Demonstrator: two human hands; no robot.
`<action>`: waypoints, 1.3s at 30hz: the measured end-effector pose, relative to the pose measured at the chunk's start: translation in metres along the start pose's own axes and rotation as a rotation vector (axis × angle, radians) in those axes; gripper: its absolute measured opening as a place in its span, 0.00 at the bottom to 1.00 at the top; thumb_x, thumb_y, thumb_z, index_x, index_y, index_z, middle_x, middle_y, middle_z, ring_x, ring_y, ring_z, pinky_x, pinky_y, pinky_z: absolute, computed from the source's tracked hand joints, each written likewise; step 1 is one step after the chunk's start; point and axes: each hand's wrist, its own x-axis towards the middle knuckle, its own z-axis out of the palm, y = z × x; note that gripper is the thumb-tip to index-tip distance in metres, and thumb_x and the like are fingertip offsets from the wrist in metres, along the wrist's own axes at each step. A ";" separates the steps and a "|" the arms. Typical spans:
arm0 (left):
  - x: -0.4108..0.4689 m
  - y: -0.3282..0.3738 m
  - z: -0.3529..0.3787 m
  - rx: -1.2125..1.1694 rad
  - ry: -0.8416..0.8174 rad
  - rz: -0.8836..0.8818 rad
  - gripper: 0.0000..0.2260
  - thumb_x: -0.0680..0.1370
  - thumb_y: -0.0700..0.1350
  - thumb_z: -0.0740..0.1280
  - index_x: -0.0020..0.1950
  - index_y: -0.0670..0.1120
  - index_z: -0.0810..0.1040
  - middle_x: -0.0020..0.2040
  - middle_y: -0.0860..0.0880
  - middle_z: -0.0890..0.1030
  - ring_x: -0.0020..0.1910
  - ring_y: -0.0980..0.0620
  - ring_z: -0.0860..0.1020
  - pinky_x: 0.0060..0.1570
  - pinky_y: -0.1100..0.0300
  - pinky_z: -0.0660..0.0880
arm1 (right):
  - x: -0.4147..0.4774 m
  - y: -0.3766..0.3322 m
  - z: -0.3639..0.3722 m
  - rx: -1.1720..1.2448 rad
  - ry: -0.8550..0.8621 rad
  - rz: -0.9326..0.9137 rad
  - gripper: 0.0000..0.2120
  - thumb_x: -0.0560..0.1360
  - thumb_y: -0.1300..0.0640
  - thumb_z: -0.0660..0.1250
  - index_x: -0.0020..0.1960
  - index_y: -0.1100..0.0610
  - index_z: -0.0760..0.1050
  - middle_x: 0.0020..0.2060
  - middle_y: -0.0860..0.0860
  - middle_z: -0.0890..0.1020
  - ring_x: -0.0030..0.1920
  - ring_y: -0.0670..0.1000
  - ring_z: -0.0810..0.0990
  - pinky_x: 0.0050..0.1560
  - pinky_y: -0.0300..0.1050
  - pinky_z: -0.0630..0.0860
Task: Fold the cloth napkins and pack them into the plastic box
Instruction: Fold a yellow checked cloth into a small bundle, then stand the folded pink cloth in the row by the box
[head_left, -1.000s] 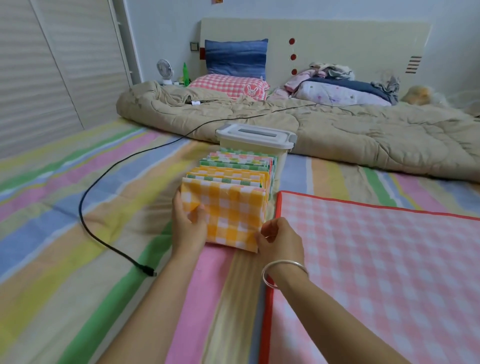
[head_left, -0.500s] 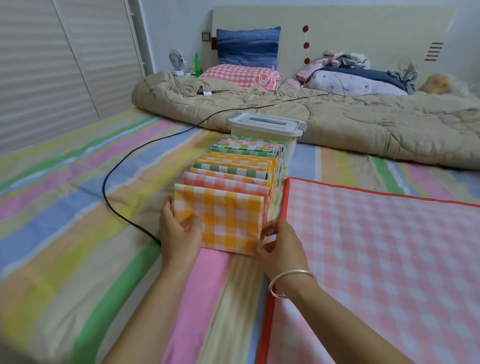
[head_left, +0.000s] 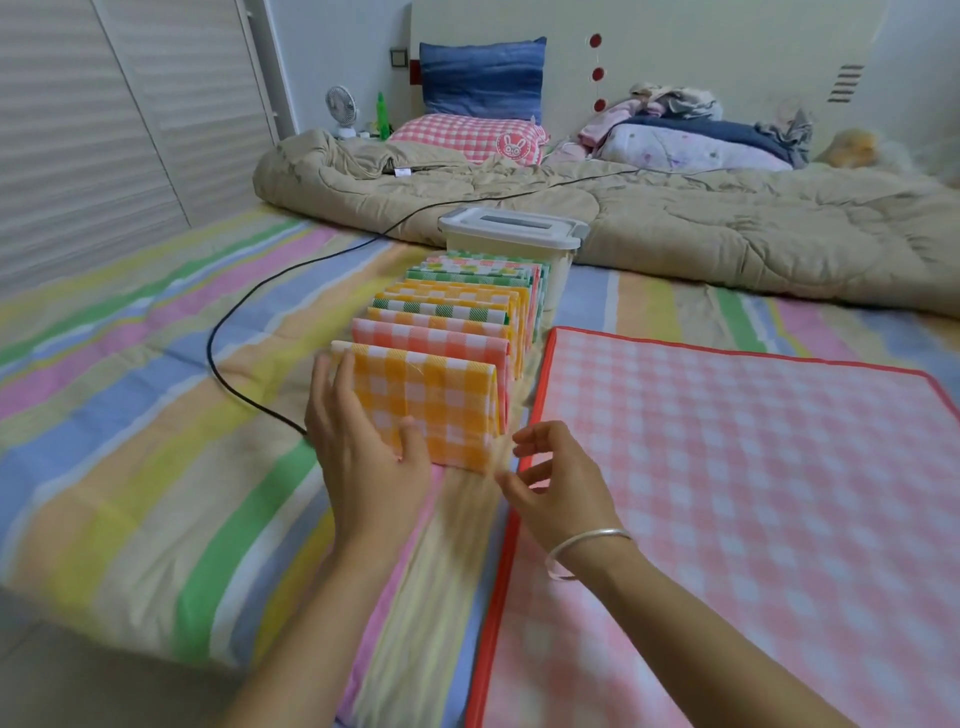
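Note:
A row of folded checked napkins (head_left: 457, 312) stands on edge on the striped bed, running back to the white lidded plastic box (head_left: 509, 234). The nearest one is a yellow checked napkin (head_left: 441, 400). My left hand (head_left: 363, 452) rests against its left edge with straight fingers, thumb on its front face. My right hand (head_left: 556, 483) hovers just right of the napkin's lower right corner, fingers loosely curled, holding nothing. A large pink checked cloth with a red border (head_left: 727, 467) lies spread flat to the right.
A black cable (head_left: 234, 322) loops across the striped bedsheet left of the napkins. A beige quilt (head_left: 727, 228) lies bunched behind the box. Pillows and clothes sit at the headboard. The bed's near-left edge drops to the floor.
My right hand has let go of the yellow napkin's right edge and drawn back a little. My left hand's fingers have straightened along the left edge.

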 end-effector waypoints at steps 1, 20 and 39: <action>-0.005 0.008 -0.001 -0.007 0.029 0.096 0.28 0.73 0.37 0.64 0.74 0.40 0.65 0.74 0.42 0.65 0.75 0.45 0.63 0.73 0.55 0.60 | -0.009 0.002 -0.011 -0.019 -0.015 -0.021 0.11 0.73 0.59 0.72 0.50 0.49 0.72 0.45 0.43 0.80 0.37 0.42 0.79 0.41 0.35 0.76; -0.138 0.131 0.042 0.446 -1.395 0.686 0.32 0.65 0.72 0.71 0.60 0.53 0.70 0.57 0.55 0.68 0.56 0.54 0.67 0.58 0.53 0.69 | -0.179 0.113 -0.222 -0.835 -0.360 -0.295 0.38 0.64 0.30 0.68 0.69 0.44 0.67 0.69 0.43 0.72 0.68 0.46 0.71 0.62 0.45 0.71; -0.110 0.153 0.024 0.308 -1.577 0.455 0.08 0.82 0.43 0.60 0.44 0.48 0.74 0.39 0.51 0.76 0.38 0.55 0.73 0.44 0.56 0.70 | -0.189 0.083 -0.236 -0.910 -0.030 -0.177 0.10 0.78 0.47 0.59 0.44 0.48 0.77 0.22 0.45 0.72 0.24 0.48 0.71 0.26 0.43 0.61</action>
